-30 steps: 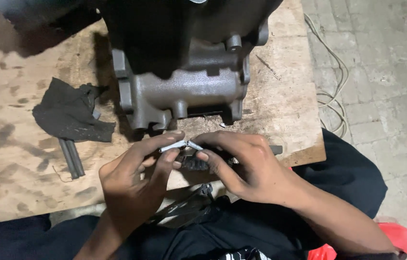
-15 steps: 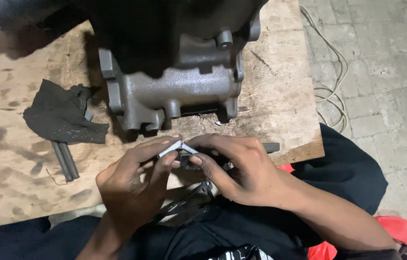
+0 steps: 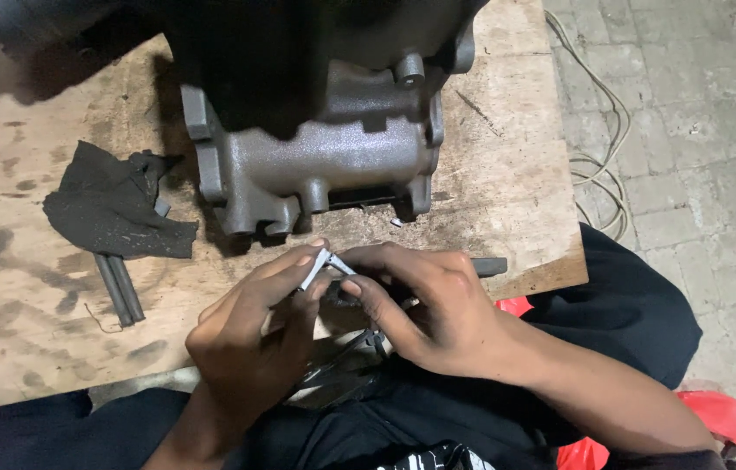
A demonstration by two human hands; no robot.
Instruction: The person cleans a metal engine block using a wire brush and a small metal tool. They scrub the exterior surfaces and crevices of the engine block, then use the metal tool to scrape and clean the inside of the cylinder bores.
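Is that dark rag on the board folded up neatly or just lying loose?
Loose: the dark rag lies crumpled and partly spread on the wooden board.

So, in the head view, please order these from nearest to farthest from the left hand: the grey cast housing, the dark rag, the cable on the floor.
From the left hand:
1. Grey cast housing, just above the fingers on the wooden board.
2. Dark rag, up and to the left, on the board.
3. Cable, far right, on the tiled floor.

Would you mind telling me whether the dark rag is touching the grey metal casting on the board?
Apart. In the head view, a strip of bare board shows between the rag and the casting along the rag's right edge.
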